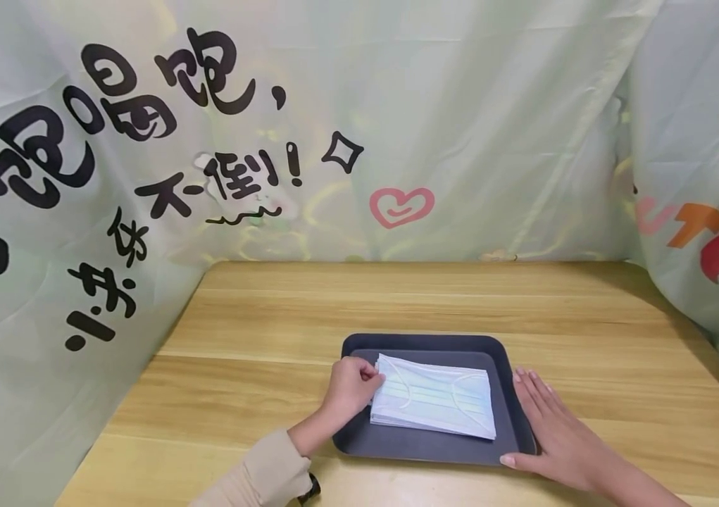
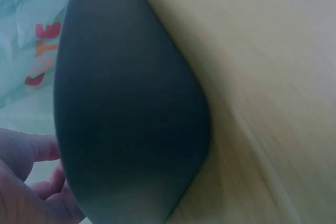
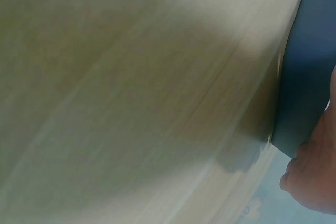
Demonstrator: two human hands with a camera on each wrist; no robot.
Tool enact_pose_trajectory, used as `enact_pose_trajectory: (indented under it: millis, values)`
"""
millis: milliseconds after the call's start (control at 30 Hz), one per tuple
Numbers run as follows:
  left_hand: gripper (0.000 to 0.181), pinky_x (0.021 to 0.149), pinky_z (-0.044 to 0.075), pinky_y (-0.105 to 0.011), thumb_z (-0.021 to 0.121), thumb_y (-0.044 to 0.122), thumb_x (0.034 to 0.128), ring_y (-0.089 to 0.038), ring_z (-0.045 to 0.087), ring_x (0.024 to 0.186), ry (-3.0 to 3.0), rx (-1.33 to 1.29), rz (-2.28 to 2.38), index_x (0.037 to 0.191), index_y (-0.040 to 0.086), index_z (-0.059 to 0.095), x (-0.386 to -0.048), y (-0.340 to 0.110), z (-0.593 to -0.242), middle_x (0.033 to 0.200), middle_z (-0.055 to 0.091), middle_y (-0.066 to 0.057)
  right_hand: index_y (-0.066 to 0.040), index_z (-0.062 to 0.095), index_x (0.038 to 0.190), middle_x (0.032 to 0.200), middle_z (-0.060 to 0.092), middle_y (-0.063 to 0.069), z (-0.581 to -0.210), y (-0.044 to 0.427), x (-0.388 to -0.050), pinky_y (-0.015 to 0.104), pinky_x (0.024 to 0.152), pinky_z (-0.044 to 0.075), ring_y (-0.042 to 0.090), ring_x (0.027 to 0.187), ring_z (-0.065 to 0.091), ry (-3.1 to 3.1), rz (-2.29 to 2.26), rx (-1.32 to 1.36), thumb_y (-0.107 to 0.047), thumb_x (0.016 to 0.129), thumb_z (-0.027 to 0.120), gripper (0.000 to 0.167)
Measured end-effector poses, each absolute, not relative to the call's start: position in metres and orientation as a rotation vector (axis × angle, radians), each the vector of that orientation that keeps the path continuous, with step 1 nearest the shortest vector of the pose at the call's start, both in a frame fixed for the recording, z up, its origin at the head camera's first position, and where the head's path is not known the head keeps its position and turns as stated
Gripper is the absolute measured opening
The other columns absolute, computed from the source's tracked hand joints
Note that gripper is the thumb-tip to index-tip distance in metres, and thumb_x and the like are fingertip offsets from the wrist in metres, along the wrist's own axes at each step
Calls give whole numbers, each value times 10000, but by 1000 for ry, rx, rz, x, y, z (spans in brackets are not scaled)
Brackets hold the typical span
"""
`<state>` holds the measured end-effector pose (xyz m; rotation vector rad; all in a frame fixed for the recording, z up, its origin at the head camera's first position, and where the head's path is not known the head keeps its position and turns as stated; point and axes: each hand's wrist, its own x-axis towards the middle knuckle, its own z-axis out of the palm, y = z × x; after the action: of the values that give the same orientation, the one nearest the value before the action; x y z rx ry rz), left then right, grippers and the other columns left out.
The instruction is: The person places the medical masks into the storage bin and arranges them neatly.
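A stack of pale blue face masks (image 1: 432, 398) with white ear loops lies in a dark rectangular tray (image 1: 422, 451). At the stack's left end, my left hand (image 1: 351, 386) pinches the edge of a mask between thumb and curled fingers. My right hand (image 1: 558, 433) rests along the tray's right side, fingers straight and thumb at the near right corner. In the left wrist view, the tray's outer wall (image 2: 131, 87) fills the middle, with my left hand (image 2: 31, 182) at lower left. The right wrist view shows part of my right hand (image 3: 315, 171) against the tray.
The tray stands on a wood-grain table (image 1: 258, 338). A pale printed cloth (image 1: 492, 127) with dark lettering and a pink heart hangs behind and to the left. More cloth (image 1: 701, 176) hangs close along the table's right edge.
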<state>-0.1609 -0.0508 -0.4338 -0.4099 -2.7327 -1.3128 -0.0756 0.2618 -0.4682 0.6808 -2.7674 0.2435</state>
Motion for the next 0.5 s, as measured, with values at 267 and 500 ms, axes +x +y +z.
enact_pose_trajectory:
  millis: [267,500]
  values:
    - [255,428,325,-135,707,43,775,-6,357,432,-2803,-424,-1018,532,41,629,-160,-53,-436,472,535,2,32,153,1463,1402,362,311,-468,261,-80,122,1102,-149,29,1394,-195,-2750,239,692,-619,690,679,1139]
    - [337,390,262,-161,714,151,796,-35,335,418,-2837,-400,-626,489,82,593,-157,-55,-436,439,493,9,42,177,1455,1382,384,321,-468,259,-85,123,1106,-143,19,1387,-204,-2742,245,710,-620,690,677,1129]
